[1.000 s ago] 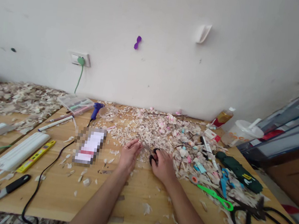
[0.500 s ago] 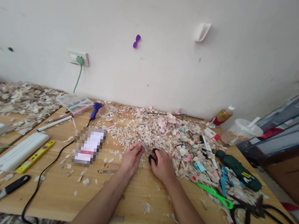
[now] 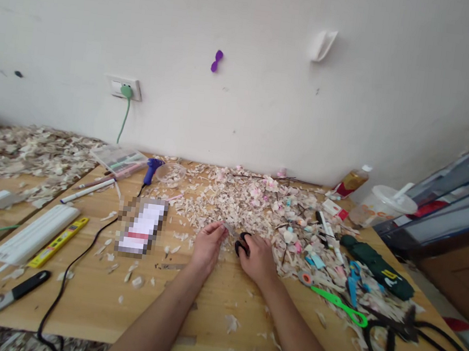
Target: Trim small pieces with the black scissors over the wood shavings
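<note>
Black-handled scissors [image 3: 242, 244] are in my right hand [image 3: 257, 258], its fingers wrapped round the loops and the blades pointing left. My left hand [image 3: 209, 245] is just to the left with thumb and fingers pinched together. A small pale piece, perhaps a petal or scrap, seems to be between those fingertips, close to the scissor blades; its kind is too small to make out. Behind both hands spreads a heap of whitish petal-like scraps [image 3: 231, 203], with pink and white flowers [image 3: 270, 184] on twigs among them.
Left of my hands lie a blurred phone [image 3: 142, 227], a blue glue gun [image 3: 152, 171] with a black cord, a white power strip [image 3: 34, 233] and a yellow level [image 3: 59, 241]. To the right are green scissors [image 3: 340, 306], large black scissors [image 3: 406, 327], a dark umbrella [image 3: 377, 267] and a lidded cup [image 3: 384, 208].
The whole view has shifted slightly. My hands keep nearly the same place and grip, the scissors still beside my left fingertips.
</note>
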`<state>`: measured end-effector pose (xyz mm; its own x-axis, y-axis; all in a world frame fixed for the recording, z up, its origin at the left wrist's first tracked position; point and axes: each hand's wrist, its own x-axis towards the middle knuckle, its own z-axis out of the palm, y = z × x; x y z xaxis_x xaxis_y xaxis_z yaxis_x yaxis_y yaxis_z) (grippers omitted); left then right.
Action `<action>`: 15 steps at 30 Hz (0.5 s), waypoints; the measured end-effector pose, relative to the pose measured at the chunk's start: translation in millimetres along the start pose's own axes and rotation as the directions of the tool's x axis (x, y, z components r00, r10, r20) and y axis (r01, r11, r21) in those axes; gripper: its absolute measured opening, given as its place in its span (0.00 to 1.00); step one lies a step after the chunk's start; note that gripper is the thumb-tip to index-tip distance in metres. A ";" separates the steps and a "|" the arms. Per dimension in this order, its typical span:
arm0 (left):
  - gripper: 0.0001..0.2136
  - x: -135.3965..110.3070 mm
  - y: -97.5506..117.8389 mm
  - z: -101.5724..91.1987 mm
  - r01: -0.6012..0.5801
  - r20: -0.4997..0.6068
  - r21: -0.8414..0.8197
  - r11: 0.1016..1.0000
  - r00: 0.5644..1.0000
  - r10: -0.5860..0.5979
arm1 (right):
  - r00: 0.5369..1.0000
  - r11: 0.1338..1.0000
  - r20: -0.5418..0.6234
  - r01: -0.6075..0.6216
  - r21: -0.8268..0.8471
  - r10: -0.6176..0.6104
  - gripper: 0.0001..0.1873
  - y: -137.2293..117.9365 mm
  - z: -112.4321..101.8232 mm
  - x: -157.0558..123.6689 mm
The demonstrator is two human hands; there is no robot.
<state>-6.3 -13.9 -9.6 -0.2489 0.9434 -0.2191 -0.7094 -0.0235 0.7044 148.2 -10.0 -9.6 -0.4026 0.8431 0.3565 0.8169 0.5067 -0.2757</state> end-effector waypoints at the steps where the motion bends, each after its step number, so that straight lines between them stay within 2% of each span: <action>1: 0.12 0.2 -0.4 0.2 -0.009 -0.008 0.017 1.000 1.000 0.009 | 1.000 1.000 -0.002 0.000 0.001 0.000 0.03 0.3 0.0 0.0; 5: 0.13 1.8 0.6 -0.7 -0.026 -0.031 0.078 0.997 0.999 0.028 | 1.000 1.000 0.009 -0.007 0.005 0.007 0.04 1.8 0.4 0.1; 7: 0.13 2.9 4.3 -2.3 -0.040 -0.019 0.165 0.985 0.999 0.043 | 1.000 1.000 0.007 -0.011 0.005 0.011 0.04 2.7 1.0 0.1; 12: 0.12 5.9 20.1 -5.2 -0.142 0.030 0.467 0.873 0.989 0.145 | 0.999 0.999 -0.023 -0.039 -0.020 0.039 0.06 6.2 3.5 0.3; 15: 0.13 6.7 25.0 -4.3 -0.183 0.063 0.489 0.853 0.983 0.175 | 0.994 0.996 -0.074 -0.082 -0.029 0.079 0.08 9.4 5.1 0.4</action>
<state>-28.5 -9.6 3.6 -0.3270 0.9437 -0.0497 -0.2371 -0.0310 0.9710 153.6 -4.0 -16.6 -0.3050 0.8651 0.3983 0.8587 0.4306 -0.2778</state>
